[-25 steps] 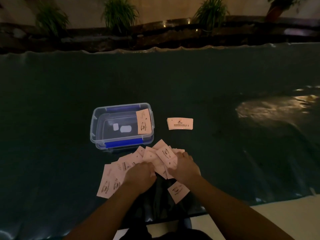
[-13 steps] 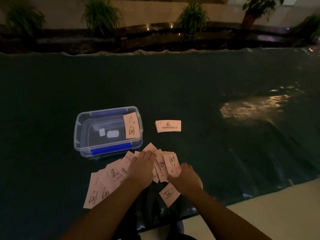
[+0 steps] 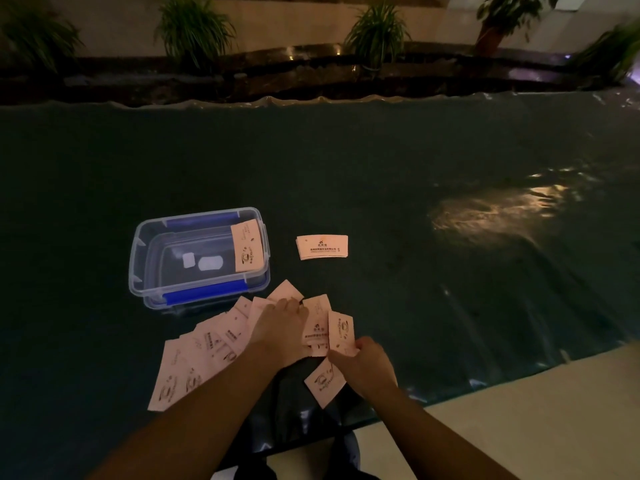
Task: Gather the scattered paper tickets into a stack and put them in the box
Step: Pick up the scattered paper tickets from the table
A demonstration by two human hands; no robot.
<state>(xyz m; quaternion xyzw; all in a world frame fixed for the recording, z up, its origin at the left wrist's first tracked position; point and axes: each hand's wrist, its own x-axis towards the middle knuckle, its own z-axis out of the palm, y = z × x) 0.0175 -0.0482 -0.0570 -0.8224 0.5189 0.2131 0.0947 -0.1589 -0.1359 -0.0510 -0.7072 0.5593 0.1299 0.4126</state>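
Pale pink paper tickets (image 3: 204,355) lie fanned out on a dark tablecloth just in front of a clear plastic box (image 3: 138,265) with blue clips. One ticket (image 3: 246,250) leans inside the box at its right end. A small neat stack of tickets (image 3: 322,247) sits to the right of the box. My left hand (image 3: 277,327) lies flat on the middle of the spread, fingers pressing tickets. My right hand (image 3: 363,362) pinches the lower edge of one ticket (image 3: 341,332), which stands slightly raised. Another loose ticket (image 3: 323,381) lies under my right wrist.
The dark cloth (image 3: 415,168) covers a wide table, with a light glare patch (image 3: 491,216) at the right. The table's near edge and pale floor (image 3: 519,410) are at the bottom right. A planter ledge with plants (image 3: 377,32) runs behind the table.
My left hand has slid forward over the spread toward the box. My right hand has drawn back and taken hold of a single ticket at the right of the pile.
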